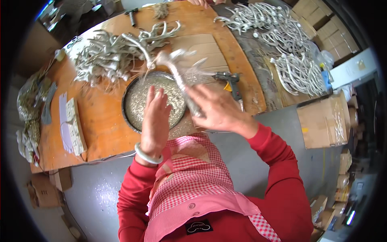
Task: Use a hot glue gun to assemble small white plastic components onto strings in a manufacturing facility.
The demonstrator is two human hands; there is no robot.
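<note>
My right hand (217,109) grips the stem of a pale, silvery antler-shaped branch (177,70), held tilted over a round dark pan (130,115) full of glitter. The branch is blurred at its upper end. My left hand (156,117) hovers flat over the pan, fingers together, holding nothing that I can see; a pale bangle (147,155) sits on that wrist. The pan rests near the front edge of an orange wooden table (102,125).
A heap of pale antler pieces (109,56) lies behind the pan, and more (282,44) lie at the right. A glue gun (230,80) rests right of the pan. A power strip (75,126) lies at the left. Cardboard boxes (322,121) stand at the right.
</note>
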